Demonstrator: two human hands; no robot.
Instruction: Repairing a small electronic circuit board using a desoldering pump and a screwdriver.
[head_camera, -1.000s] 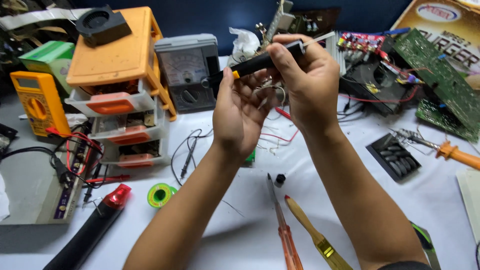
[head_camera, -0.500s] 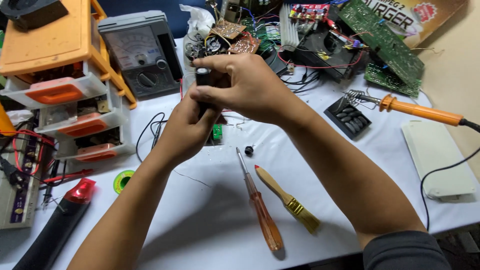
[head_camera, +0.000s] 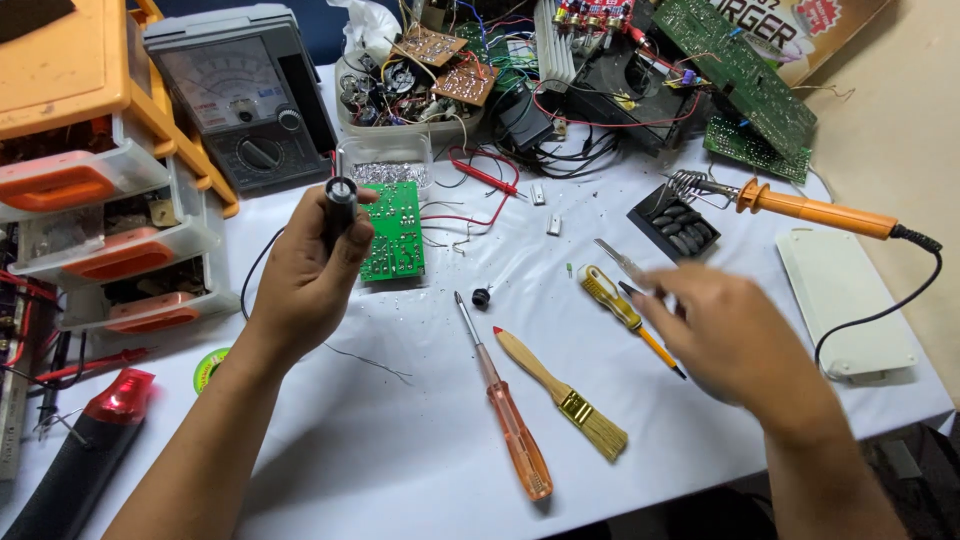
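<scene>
Over at the bench's left edge stand orange drawers; open room lies along the near edge. The left hand is clamped on a black cylinder, upright, long axis vertical, above the green board. The right hand, blurred, fingers loosely apart, hovers by the yellow-handled tool, which points toward the near-right corner.

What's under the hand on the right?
Under the right hand lies a yellow-handled tool on the white table; its handle and a thin dark tip poke out. The hand covers the part in between, so whether fingers touch it can't be seen.
</scene>
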